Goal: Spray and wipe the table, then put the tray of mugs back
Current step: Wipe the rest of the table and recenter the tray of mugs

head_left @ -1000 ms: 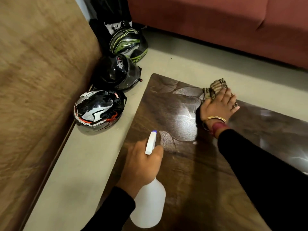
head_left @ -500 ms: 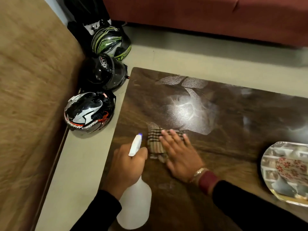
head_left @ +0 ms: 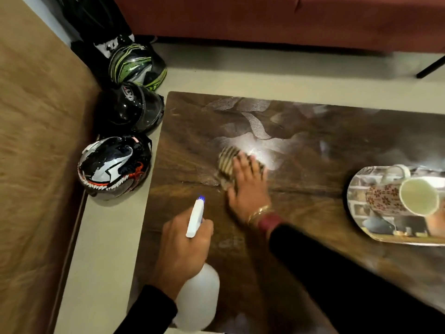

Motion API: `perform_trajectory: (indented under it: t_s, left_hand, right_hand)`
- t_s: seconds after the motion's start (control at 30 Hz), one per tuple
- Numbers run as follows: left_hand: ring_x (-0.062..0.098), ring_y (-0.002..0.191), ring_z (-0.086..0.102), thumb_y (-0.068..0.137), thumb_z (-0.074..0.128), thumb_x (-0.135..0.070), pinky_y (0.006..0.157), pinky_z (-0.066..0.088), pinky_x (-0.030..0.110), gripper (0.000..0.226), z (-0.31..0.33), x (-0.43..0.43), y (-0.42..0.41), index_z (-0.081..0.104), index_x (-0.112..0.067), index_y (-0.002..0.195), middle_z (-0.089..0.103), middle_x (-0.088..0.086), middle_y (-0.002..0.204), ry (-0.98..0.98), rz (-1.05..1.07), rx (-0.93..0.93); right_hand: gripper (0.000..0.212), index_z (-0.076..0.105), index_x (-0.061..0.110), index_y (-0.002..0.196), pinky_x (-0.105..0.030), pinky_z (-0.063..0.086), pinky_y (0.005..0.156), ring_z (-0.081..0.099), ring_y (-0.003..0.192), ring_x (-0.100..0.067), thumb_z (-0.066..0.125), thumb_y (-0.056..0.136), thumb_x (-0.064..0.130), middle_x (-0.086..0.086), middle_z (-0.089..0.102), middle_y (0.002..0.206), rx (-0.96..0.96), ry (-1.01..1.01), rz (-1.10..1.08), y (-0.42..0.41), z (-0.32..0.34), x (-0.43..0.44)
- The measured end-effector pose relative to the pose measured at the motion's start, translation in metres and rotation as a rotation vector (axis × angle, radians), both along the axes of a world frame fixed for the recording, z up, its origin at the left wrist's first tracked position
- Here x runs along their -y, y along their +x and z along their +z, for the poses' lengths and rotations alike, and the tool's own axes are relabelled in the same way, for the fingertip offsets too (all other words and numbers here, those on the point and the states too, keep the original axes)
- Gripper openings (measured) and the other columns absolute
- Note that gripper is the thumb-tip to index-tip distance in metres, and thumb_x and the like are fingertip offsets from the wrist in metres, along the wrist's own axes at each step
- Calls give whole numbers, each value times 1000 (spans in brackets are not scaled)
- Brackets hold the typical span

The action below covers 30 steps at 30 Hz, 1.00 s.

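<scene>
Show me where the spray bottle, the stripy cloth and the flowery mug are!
spray bottle [head_left: 199, 295], head view, on its white round body.
stripy cloth [head_left: 226, 159], head view, on its bunched-up far part.
flowery mug [head_left: 385, 200], head view, on its patterned side.

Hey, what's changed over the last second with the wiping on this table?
The right hand, pressing the checked cloth, swept from the far edge of the table back toward the spray bottle, then slid out again to the shiny patch. Nothing was picked up or let go. The left hand still grips the spray bottle at the near left corner, and the helmets haven't moved.
</scene>
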State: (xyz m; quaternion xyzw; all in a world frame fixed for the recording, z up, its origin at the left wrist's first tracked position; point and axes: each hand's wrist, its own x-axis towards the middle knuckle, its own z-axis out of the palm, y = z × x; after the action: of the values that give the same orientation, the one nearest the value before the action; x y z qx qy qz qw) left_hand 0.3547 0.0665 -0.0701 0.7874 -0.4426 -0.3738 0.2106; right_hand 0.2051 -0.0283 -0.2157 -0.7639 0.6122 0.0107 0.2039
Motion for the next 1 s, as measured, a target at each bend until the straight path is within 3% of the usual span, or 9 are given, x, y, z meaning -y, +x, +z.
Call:
perform_trajectory:
  t_s: [0.07, 0.17, 0.3, 0.47, 0.53, 0.6, 0.67, 0.77, 1.0]
  left_hand:
    - [15, 53, 52, 89, 62, -14, 47, 40, 17, 32, 6, -1, -4, 49, -12, 60, 48, 0, 53, -17, -37, 1]
    - [8, 68, 59, 93, 60, -17, 55, 45, 17, 24, 4, -3, -8, 59, -13, 69, 58, 3, 62, -48, -99, -17]
    - [15, 72, 64, 89, 60, -30, 59, 49, 10, 16, 1, -13, -12, 64, -14, 88, 63, 0, 76, -147, -144, -54]
    - [4, 88, 64, 74, 60, -3, 70, 51, 10, 23, 5, -29, -24, 61, -18, 91, 65, 0, 88, -441, -172, -60]
    - [-15, 94, 60, 69, 64, -4, 76, 47, 1, 39, -4, -41, -30, 59, -25, 101, 63, -23, 99, -479, -120, -6]
    - [-18, 98, 55, 72, 63, -20, 86, 51, 11, 44, -17, -51, -38, 57, -43, 110, 54, -43, 107, -414, -135, -32]
    - [-5, 103, 58, 72, 56, -34, 90, 56, 37, 44, -25, -56, -43, 57, -52, 113, 56, -31, 115, -402, -157, -55]
    - [8, 97, 64, 72, 61, -21, 83, 59, 33, 39, -32, -57, -55, 61, -19, 111, 65, 0, 107, -560, -150, -69]
    - [17, 94, 66, 72, 64, -26, 80, 62, 42, 49, -49, -58, -68, 55, -16, 120, 66, 0, 113, -554, -186, -57]
  right_hand:
    - [74, 17, 20, 163, -62, 6, 124, -5, 158, -28, 40, 98, 46, -1, 0, 172, 47, 10, 142, 1, 3, -73]
    - [75, 22, 23, 162, -60, 20, 121, 1, 159, -23, 46, 94, 44, 4, 5, 172, 29, 20, 209, -43, 0, -145]
    - [77, 26, 22, 161, -62, 26, 118, 8, 158, -23, 45, 91, 45, 3, 9, 172, -40, 15, -6, -127, 3, -162]
    - [74, 22, 20, 162, -65, 15, 122, -1, 159, -24, 38, 95, 46, 2, 6, 172, -1, 31, -190, -145, 1, -148]
    - [73, 22, 18, 162, -63, 10, 123, -3, 159, -24, 37, 96, 45, 2, 7, 172, 25, 9, -224, -136, -1, -151]
    - [73, 20, 18, 163, -61, 7, 124, -4, 158, -23, 38, 97, 45, 3, 6, 172, 57, 14, -252, -133, 1, -157]
    - [74, 20, 18, 163, -61, 6, 124, -4, 158, -23, 39, 96, 45, 3, 6, 172, 78, 17, -264, -131, 2, -168]
    - [77, 18, 18, 163, -62, 9, 124, -4, 158, -24, 44, 96, 44, 2, 4, 172, 72, 26, -224, -134, 3, -189]
    - [78, 19, 15, 163, -63, 13, 123, -2, 159, -26, 48, 98, 47, 0, 3, 172, 35, 32, -200, -137, 2, -198]
